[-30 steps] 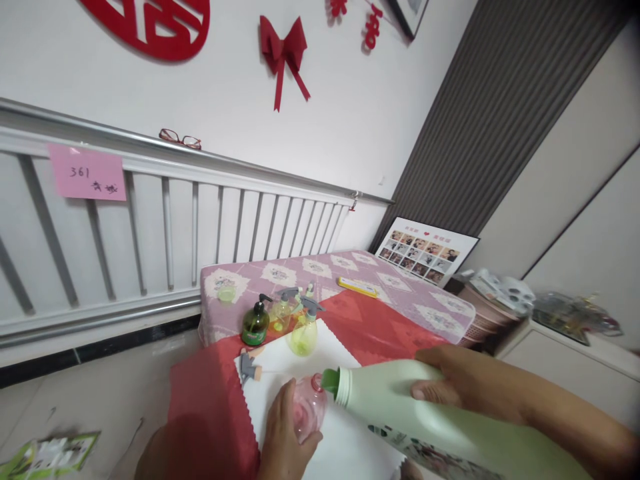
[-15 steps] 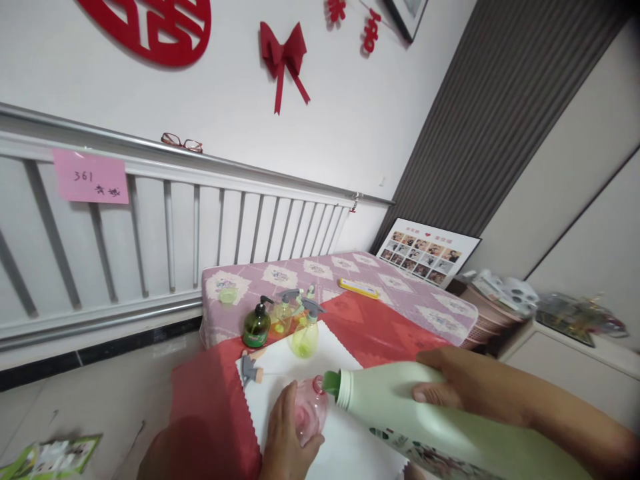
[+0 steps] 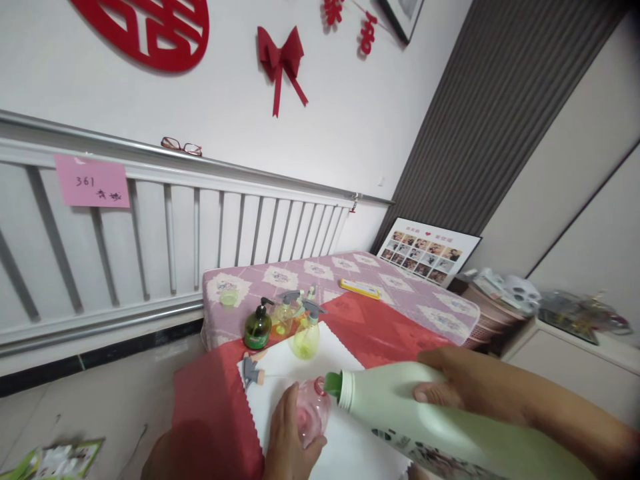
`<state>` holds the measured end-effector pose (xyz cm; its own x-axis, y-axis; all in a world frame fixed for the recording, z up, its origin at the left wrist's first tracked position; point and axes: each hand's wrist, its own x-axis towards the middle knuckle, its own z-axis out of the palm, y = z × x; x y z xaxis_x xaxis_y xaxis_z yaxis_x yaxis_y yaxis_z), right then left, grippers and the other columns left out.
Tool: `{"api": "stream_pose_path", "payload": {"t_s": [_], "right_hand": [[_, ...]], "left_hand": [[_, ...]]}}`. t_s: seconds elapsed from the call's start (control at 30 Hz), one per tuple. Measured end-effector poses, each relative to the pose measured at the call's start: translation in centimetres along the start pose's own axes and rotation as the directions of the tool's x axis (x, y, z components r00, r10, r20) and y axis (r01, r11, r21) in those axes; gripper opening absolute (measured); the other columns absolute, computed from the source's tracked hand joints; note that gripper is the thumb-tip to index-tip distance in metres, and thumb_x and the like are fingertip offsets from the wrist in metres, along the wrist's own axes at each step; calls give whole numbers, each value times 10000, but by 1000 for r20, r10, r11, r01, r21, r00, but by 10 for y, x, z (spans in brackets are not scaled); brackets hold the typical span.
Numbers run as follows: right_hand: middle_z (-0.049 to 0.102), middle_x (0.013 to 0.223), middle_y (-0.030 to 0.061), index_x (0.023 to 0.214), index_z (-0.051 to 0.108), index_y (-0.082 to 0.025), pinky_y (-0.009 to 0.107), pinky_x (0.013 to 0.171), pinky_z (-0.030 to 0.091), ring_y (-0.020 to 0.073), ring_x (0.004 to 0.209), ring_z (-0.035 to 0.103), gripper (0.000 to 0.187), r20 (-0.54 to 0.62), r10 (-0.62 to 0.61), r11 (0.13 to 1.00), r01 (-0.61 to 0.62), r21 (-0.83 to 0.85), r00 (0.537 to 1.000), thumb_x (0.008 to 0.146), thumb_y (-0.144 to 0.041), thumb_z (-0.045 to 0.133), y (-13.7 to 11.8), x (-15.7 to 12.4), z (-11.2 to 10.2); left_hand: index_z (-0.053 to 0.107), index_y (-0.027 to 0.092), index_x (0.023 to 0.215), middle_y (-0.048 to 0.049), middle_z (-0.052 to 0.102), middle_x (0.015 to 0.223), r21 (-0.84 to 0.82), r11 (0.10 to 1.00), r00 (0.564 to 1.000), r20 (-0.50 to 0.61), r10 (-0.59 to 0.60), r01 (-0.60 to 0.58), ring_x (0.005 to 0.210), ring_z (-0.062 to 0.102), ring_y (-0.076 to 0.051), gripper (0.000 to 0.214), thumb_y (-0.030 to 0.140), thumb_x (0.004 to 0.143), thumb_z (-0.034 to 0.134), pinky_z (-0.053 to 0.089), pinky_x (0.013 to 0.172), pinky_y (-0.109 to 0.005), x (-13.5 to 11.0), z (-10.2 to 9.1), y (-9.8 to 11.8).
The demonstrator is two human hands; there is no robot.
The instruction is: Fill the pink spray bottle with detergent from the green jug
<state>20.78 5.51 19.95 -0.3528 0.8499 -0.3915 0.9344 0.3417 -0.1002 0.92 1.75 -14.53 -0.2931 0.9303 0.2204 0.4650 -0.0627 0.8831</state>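
Observation:
My left hand (image 3: 291,433) is closed around a clear pink bottle (image 3: 314,412) whose neck is open, over a white sheet (image 3: 340,440). My right hand (image 3: 443,380) grips a large pale green jug (image 3: 400,407), tipped nearly on its side. Its green spout (image 3: 333,385) points at the mouth of the pink bottle; whether liquid runs out I cannot tell. A loose grey spray head (image 3: 253,372) lies at the sheet's left edge. Behind it stand a yellow spray bottle (image 3: 306,341) and a dark green pump bottle (image 3: 258,330).
More spray bottles (image 3: 286,312) stand behind on the table. A yellow-edged box (image 3: 359,289) and a pale green lid-like piece (image 3: 229,298) lie on the patterned tablecloth (image 3: 285,275). The red cloth (image 3: 210,407) hangs over the front. A white radiator (image 3: 230,227) runs along the wall.
Both hands, the pink bottle and the jug keep nearly the same places. The whole view has shifted very slightly.

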Motion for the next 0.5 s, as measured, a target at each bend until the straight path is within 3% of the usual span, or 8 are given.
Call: {"api": "stream_pose_path", "payload": {"t_s": [0.43,0.5], "right_hand": [[723,984,143,901,644,-183,367,708,489,315,883,672,513,13,-25,1000,25,14,1000,821,-665,489,1,2,2],[731,950,122,868,655,-197,348,687,493,297,851,680,500,-44,1,1000,-1,-8,999,796,-672,518,0,2,2]], "left_hand": [[311,112,1425,-189,457,1483,-3,1000,1000,-24,4,-4,1384,422,-305,858,153,625,620,378,1141,-434,-1,1,-2],[306,119,1425,-189,457,1483,-10,1000,1000,-23,6,-6,1381,425,-302,858,152,627,618,372,1145,-435,-1,0,0]]}}
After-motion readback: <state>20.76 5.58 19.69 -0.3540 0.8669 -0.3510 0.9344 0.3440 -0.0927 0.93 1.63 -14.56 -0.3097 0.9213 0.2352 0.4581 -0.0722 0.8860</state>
